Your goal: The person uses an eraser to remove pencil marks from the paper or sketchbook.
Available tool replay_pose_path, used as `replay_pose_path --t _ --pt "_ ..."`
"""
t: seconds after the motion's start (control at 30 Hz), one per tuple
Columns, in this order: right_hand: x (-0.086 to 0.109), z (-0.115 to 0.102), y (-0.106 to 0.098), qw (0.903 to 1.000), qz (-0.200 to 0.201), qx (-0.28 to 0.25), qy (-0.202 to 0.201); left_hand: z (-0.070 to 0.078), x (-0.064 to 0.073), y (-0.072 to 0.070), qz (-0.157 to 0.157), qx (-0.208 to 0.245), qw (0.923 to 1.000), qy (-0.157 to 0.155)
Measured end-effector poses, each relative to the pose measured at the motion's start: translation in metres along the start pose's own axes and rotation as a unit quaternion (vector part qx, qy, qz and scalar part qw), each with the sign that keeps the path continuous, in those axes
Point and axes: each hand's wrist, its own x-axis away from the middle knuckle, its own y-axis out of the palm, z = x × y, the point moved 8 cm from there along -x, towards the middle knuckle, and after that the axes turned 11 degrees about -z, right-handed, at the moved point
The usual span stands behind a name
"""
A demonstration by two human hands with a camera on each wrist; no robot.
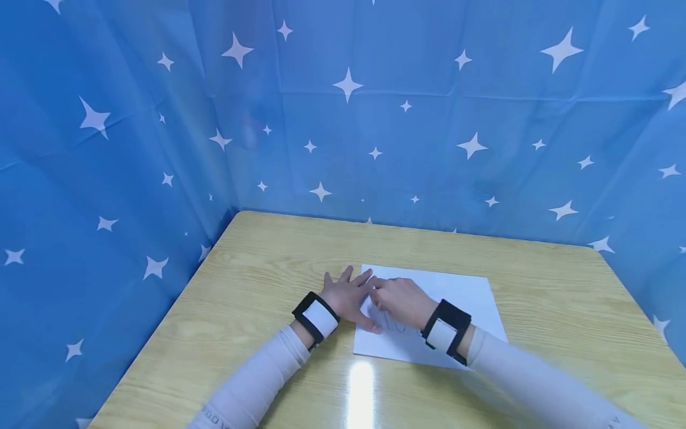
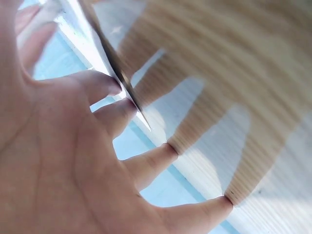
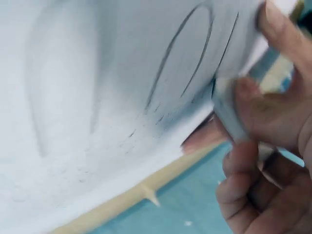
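A white sheet of paper (image 1: 471, 298) lies on the wooden table. My left hand (image 1: 345, 298) is spread with straight fingers across the sheet's left edge. In the left wrist view, several fingertips (image 2: 170, 150) touch the table and its glossy top mirrors them. My right hand (image 1: 403, 301) is over the sheet's left part, close beside the left hand. It pinches a small pale eraser (image 3: 226, 105) between thumb and curled fingers, against the paper. Dark pencil lines (image 3: 168, 48) form a straight stroke and a long loop open at one end. Dark crumbs (image 3: 131, 134) are scattered near them.
Bare wood of the table (image 1: 241, 286) extends around the sheet. A blue curtain (image 1: 402, 131) with white stars hangs behind the table and along its left side. A bright light reflection (image 1: 361, 393) shows on the tabletop near the front.
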Motion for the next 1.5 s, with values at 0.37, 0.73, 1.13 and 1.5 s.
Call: replay_pose_path --t 0.37,0.73,1.13,1.5 --pt "0.062 0.058 0.002 0.9976 -0.022 0.024 0.061 -0.003 -0.001 -0.018 -0.002 -0.003 1.0000 0.001" --pt "0.003 -0.002 0.009 0.9992 -0.026 0.031 -0.001 0.004 -0.007 0.012 -0.012 0.038 0.9991 0.016" --pt "0.065 0.055 0.025 0.9929 -0.067 0.009 0.098 -0.006 -0.001 0.006 -0.018 0.026 0.9995 0.001" --pt "0.006 -0.001 0.015 0.9991 -0.036 0.018 0.015 0.002 -0.004 0.010 -0.012 0.032 0.9993 0.011"
